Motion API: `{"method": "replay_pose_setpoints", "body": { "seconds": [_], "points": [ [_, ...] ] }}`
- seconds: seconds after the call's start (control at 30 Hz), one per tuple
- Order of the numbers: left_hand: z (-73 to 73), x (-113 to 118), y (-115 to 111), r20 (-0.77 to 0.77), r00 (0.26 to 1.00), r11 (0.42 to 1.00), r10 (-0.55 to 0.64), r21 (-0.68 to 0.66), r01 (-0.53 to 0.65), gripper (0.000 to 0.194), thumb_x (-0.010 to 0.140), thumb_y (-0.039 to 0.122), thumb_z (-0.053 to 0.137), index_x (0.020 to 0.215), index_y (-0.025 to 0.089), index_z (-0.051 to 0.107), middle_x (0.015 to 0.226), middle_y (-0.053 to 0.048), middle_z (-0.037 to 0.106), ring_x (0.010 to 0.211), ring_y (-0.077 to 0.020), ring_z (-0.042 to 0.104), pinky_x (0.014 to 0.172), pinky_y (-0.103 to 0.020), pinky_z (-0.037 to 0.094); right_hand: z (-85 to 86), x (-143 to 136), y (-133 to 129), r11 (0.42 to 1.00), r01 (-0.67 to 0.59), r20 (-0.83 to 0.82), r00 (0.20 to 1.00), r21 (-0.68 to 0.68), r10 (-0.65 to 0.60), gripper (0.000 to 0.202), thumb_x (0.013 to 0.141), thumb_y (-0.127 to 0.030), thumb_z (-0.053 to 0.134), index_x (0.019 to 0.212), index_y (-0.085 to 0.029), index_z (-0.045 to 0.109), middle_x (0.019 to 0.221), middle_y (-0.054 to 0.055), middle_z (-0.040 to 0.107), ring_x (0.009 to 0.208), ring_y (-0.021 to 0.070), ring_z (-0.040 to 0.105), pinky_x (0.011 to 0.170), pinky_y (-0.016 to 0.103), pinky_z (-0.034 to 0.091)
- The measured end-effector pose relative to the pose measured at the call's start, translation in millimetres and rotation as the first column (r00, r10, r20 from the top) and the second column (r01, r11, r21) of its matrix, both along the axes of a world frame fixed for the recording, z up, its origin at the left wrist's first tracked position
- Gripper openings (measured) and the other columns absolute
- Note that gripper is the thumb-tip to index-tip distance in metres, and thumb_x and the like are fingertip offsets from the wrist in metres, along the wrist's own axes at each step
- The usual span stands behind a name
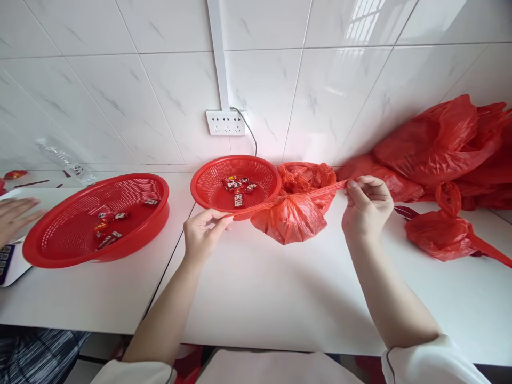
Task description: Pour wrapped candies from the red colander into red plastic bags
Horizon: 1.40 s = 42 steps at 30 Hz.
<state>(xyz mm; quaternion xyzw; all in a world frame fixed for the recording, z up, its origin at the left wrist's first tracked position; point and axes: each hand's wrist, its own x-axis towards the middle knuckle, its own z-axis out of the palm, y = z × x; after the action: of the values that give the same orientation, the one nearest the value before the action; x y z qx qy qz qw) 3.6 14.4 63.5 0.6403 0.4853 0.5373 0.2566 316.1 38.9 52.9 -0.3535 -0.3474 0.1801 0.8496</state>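
A red plastic bag hangs just right of the centre of the frame, its upper edge drawn out into a long, narrow band between the person's two hands. The left hand, at centre left, pinches one end of that band between thumb and fingers; the right hand, right of centre, grips the other end the same way, its remaining fingers curled in. The bag's rounded, creased body sags from the middle of the band above the white worktop; whether it touches the surface is hard to tell. Right behind it is a bunched mass of red plastic, and I cannot tell whether that is a separate bag. In the middle of the frame, just beyond the left hand, a round red colander holds a few small wrapped packets, with the band crossing in front of its near rim. A larger red colander sits tilted at left, with more packets in it. At the left edge, a co-worker's hand extends beside it, fingers straight, above a device with a keypad. A clear plastic bottle lies by the wall at upper left. Filled red bags are heaped at upper right, with a smaller knotted bag in front of them.
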Motion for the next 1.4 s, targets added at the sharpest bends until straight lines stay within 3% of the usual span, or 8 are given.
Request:
{"method": "replay_pose_setpoints", "body": {
  "seconds": [0.17, 0.27, 0.4, 0.57, 0.83, 1.17, 1.27, 1.4],
  "points": [
    [-27.0, -0.4, 13.1, 0.022, 0.981, 0.947, -0.191, -0.260, 0.190, 0.022, 0.075, 0.038, 0.071, 0.076, 0.016, 0.072, 0.072, -0.004, 0.071, 0.062, -0.0161, 0.064, 0.065, -0.029, 0.053, -23.7, 11.3, 0.9, 0.988, -0.035, 0.097, 0.994, -0.152, 0.050, 0.016, 0.076, -0.022, 0.066, 0.091, -0.020, 0.063, 0.080, -0.002, 0.057, 0.074, 0.0125, 0.058, 0.077, 0.032, 0.049],
    [-39.3, -3.3, 17.4, -0.060, 0.893, 0.774, -0.447, -0.527, 0.352, 0.028, 0.073, 0.043, 0.072, 0.081, 0.016, 0.074, 0.076, -0.005, 0.072, 0.073, -0.0197, 0.066, 0.072, -0.031, 0.052, -39.8, 10.1, -9.3, 0.949, 0.125, 0.429, 0.903, -0.289, 0.012, 0.009, 0.083, -0.027, 0.058, 0.084, -0.021, 0.065, 0.104, 0.005, 0.061, 0.105, 0.0227, 0.057, 0.097, 0.046, 0.043],
    [-59.1, -3.4, 17.1, 0.100, 0.751, 0.518, -0.652, -0.664, 0.538, 0.040, 0.074, 0.043, 0.072, 0.107, 0.020, 0.072, 0.108, -0.007, 0.072, 0.101, -0.0239, 0.065, 0.091, -0.034, 0.048, -52.0, -1.9, -32.3, 0.936, 0.160, 0.847, 0.491, -0.314, 0.201, 0.021, 0.089, -0.032, 0.051, 0.100, -0.023, 0.067, 0.144, 0.008, 0.043, 0.134, 0.0298, 0.038, 0.111, 0.053, 0.028],
    [-94.4, -0.4, 23.6, 0.189, 0.857, 0.603, -0.479, -0.639, 0.478, 0.049, 0.083, 0.054, 0.060, 0.113, 0.017, 0.069, 0.105, -0.010, 0.071, 0.100, -0.0244, 0.065, 0.094, -0.038, 0.047, -63.1, -10.0, -54.8, 0.847, 0.033, 0.846, -0.050, -0.530, 0.531, 0.059, 0.084, -0.023, 0.053, 0.141, -0.026, 0.040, 0.137, 0.012, 0.054, 0.120, 0.0292, 0.054, 0.100, 0.051, 0.042],
    [-117.2, -2.5, 36.0, 0.184, 0.938, 0.649, -0.294, -0.682, 0.337, 0.053, 0.078, 0.056, 0.063, 0.109, 0.014, 0.068, 0.101, -0.012, 0.071, 0.097, -0.0232, 0.065, 0.085, -0.035, 0.052, -57.9, 90.7, -64.8, 0.641, 0.423, 0.767, 0.332, -0.641, 0.548, 0.027, 0.077, -0.019, 0.050, 0.099, -0.028, 0.064, 0.083, 0.001, 0.071, 0.069, 0.0188, 0.064, 0.065, 0.030, 0.048],
    [-121.0, 1.0, 35.2, 0.102, 0.943, 0.678, -0.317, -0.671, 0.300, 0.049, 0.079, 0.055, 0.063, 0.107, 0.015, 0.069, 0.097, -0.011, 0.072, 0.096, -0.0233, 0.067, 0.083, -0.034, 0.052, -58.4, 303.1, -50.6, 0.203, 0.784, 0.794, 0.606, -0.586, -0.049, 0.012, 0.058, -0.032, 0.067, 0.056, -0.031, 0.055, 0.062, 0.013, 0.056, 0.074, 0.0374, 0.060, 0.068, 0.057, 0.043],
    [-121.8, 1.9, 36.1, 0.074, 0.942, 0.691, -0.329, -0.661, 0.293, 0.048, 0.079, 0.054, 0.062, 0.106, 0.015, 0.070, 0.096, -0.011, 0.072, 0.095, -0.0237, 0.067, 0.081, -0.034, 0.053, -44.7, 302.3, -34.7, 0.346, 0.817, 0.792, 0.556, -0.462, -0.254, 0.013, 0.062, -0.038, 0.066, 0.072, -0.034, 0.061, 0.083, 0.014, 0.061, 0.102, 0.0419, 0.057, 0.085, 0.065, 0.040],
    [-123.2, 1.3, 36.5, 0.063, 0.940, 0.692, -0.336, -0.660, 0.292, 0.047, 0.080, 0.053, 0.061, 0.107, 0.016, 0.069, 0.097, -0.010, 0.072, 0.096, -0.0236, 0.067, 0.081, -0.034, 0.053, -22.2, 219.7, 8.5, 0.651, 0.687, 0.907, 0.422, -0.324, 0.006, 0.018, 0.082, -0.037, 0.051, 0.094, -0.030, 0.063, 0.105, 0.010, 0.066, 0.110, 0.0343, 0.057, 0.098, 0.058, 0.040]
  ]
}}
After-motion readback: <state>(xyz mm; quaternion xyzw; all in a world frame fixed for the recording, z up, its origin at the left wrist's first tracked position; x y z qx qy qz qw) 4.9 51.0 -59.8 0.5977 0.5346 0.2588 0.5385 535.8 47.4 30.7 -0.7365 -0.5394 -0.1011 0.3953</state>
